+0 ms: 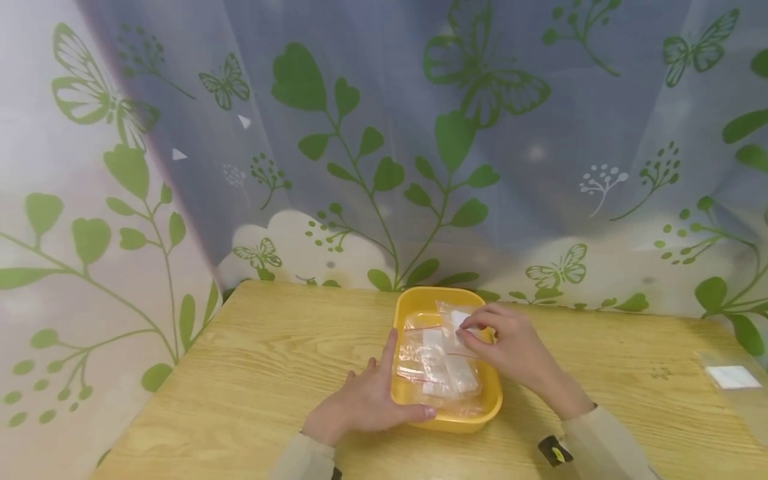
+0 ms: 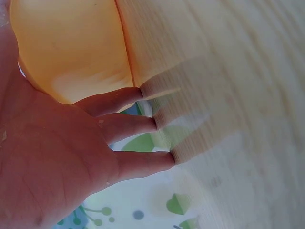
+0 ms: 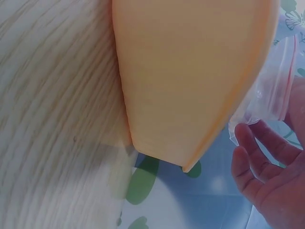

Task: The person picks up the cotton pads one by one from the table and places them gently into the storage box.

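A yellow plastic bin stands on the table with several clear zip bags inside, each with a red seal line and some with white pieces. My right hand pinches one clear zip bag between thumb and fingers over the bin's right side. In the right wrist view, that bag shows beyond the bin's rim. My left hand rests at the bin's near left corner, index finger straight along the left side and thumb over the front rim. The left wrist view shows its other fingers extended at the table.
A wooden table carries the bin. At the far right lies a clear bag with a white piece. Behind the table hangs a curtain printed with green leaves and butterflies.
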Available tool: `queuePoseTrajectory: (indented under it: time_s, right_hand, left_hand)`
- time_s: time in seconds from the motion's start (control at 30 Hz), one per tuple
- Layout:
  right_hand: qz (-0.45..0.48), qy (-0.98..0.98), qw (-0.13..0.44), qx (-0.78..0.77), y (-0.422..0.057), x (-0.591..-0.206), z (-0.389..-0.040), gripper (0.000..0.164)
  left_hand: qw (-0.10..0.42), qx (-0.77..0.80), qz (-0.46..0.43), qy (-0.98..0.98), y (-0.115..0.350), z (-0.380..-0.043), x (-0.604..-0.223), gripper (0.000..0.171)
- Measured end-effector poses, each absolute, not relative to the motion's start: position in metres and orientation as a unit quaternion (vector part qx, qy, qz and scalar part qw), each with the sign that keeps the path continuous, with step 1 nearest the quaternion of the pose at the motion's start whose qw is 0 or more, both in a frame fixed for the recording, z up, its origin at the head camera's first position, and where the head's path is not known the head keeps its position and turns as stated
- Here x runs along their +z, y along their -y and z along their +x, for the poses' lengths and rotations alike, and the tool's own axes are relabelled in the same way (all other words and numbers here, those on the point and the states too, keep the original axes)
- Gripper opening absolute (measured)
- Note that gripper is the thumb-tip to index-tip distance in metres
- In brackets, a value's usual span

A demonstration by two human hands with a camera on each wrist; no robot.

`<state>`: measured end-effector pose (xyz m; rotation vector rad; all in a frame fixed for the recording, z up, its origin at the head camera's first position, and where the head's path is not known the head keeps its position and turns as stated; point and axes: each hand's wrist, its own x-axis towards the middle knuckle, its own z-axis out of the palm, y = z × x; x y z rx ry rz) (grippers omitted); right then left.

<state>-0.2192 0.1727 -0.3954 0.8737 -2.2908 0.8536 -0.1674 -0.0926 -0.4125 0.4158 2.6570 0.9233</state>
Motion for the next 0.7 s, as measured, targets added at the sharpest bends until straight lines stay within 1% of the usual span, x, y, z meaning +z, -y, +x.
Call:
queuePoseTrajectory:
  time_s: [0.4,0.7]
  right_hand:
    - [0.305,0.860,0.295,0.284,-0.165,-0.395,-0.224,0.009]
    - [0.290,0.871,0.277,0.283,-0.158,-0.393,-0.227,0.006]
  left_hand:
    - [0.145,0.313,0.147,-0.927,0.093,-0.169,-0.414,0.134]
    - [0.141,0.313,0.151,-0.927,0.092,-0.170,-0.414,0.134]
